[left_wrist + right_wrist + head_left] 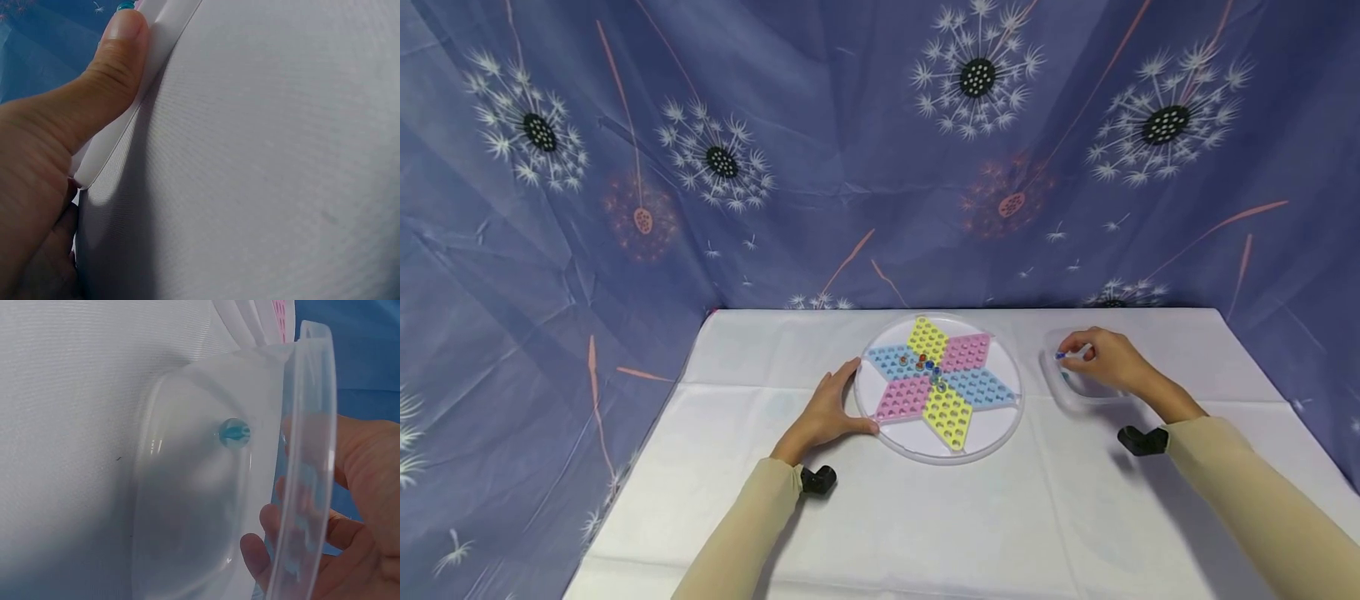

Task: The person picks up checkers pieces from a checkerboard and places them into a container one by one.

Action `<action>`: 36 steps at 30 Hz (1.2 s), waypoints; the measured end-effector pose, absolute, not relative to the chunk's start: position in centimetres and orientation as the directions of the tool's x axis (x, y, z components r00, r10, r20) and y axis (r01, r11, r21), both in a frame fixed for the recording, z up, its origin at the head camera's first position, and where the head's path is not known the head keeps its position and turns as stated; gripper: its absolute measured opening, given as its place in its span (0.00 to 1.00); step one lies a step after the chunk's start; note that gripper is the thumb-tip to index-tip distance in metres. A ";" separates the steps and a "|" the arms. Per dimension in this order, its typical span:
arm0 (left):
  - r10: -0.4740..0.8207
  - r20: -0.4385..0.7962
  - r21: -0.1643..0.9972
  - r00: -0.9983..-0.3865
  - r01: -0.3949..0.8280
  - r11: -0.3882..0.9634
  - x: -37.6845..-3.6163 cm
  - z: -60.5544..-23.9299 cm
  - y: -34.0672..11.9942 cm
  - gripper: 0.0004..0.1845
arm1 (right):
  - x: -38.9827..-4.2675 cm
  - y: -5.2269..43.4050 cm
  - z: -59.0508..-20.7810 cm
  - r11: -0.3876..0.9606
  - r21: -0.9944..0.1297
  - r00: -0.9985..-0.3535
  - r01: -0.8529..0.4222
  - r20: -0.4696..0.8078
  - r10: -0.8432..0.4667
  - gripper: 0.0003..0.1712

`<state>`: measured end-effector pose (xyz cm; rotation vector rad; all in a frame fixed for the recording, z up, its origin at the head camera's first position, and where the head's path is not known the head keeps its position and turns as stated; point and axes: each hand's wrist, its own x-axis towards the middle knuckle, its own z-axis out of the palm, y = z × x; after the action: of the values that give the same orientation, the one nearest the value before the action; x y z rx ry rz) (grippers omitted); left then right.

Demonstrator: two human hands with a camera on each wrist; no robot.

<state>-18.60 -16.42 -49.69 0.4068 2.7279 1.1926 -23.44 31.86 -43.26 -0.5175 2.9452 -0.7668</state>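
Note:
A round Chinese checkers board (883, 444) with a six-pointed star lies on the table, several marbles (930, 365) clustered around its centre. My left hand (829, 412) rests against the board's left rim, thumb and fingers spread along it. The left wrist view shows the thumb (119, 59) lying along the rim; the other fingers are mostly hidden. Over a clear plastic container (1078, 403) on the right, my right hand (1103, 360) pinches a small blue marble (1060, 356) between thumb and fingertips. Inside the container, the right wrist view shows a teal marble (234, 433).
A white cloth (985, 525) covers the table. Behind it and at both sides hangs a blue dandelion-print curtain (850, 150). The container stands a short way right of the board, with its raised wall (315, 450) beside the right hand.

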 end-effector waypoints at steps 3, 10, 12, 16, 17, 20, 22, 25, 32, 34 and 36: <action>0.298 -0.008 0.734 -0.954 0.197 0.650 -18.7 -49.7 -16.4 0.70 | -23.4 31.8 -43.3 0.815 -0.486 -0.938 -0.316 0.031 -0.346 0.10; 0.298 -0.016 0.737 -0.954 0.190 0.649 -18.6 -49.4 -16.3 0.69 | -23.3 31.8 -43.4 0.814 -0.480 -0.934 -0.327 0.036 -0.354 0.10; 0.297 -0.019 0.737 -0.955 0.187 0.650 -18.5 -49.3 -16.3 0.69 | -23.3 31.8 -43.5 0.815 -0.478 -0.934 -0.329 0.039 -0.355 0.10; 0.294 -0.021 0.734 -0.955 0.185 0.654 -18.5 -49.2 -16.2 0.69 | -23.3 31.8 -43.6 0.816 -0.473 -0.934 -0.331 0.042 -0.354 0.09; 0.294 -0.022 0.733 -0.955 0.184 0.655 -18.5 -49.2 -16.2 0.69 | -23.3 31.9 -43.6 0.816 -0.473 -0.934 -0.332 0.043 -0.355 0.09; 0.295 -0.025 0.731 -0.955 0.184 0.657 -18.5 -49.2 -16.2 0.69 | -23.3 31.8 -43.6 0.815 -0.478 -0.935 -0.329 0.041 -0.353 0.09; 0.296 -0.024 0.729 -0.955 0.186 0.659 -18.5 -49.3 -16.3 0.69 | -23.3 31.8 -43.6 0.814 -0.480 -0.935 -0.327 0.041 -0.351 0.10; 0.295 -0.025 0.728 -0.955 0.185 0.661 -18.5 -49.3 -16.3 0.69 | -23.2 31.7 -43.6 0.814 -0.480 -0.936 -0.326 0.042 -0.350 0.12; 0.294 -0.019 0.724 -0.956 0.190 0.663 -18.5 -49.4 -16.3 0.69 | -23.1 31.7 -43.6 0.814 -0.471 -0.933 -0.340 0.061 -0.354 0.15; 0.295 -0.019 0.723 -0.955 0.191 0.664 -18.5 -49.4 -16.3 0.69 | -23.1 31.7 -43.7 0.813 -0.471 -0.932 -0.343 0.063 -0.357 0.14; 0.296 -0.021 0.724 -0.955 0.190 0.663 -18.5 -49.4 -16.3 0.69 | -23.2 31.8 -43.8 0.812 -0.469 -0.931 -0.346 0.064 -0.360 0.14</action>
<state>-18.52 -16.33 -49.37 0.4016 2.7391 1.1685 -23.18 31.77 -43.77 -0.5777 2.9640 -0.7590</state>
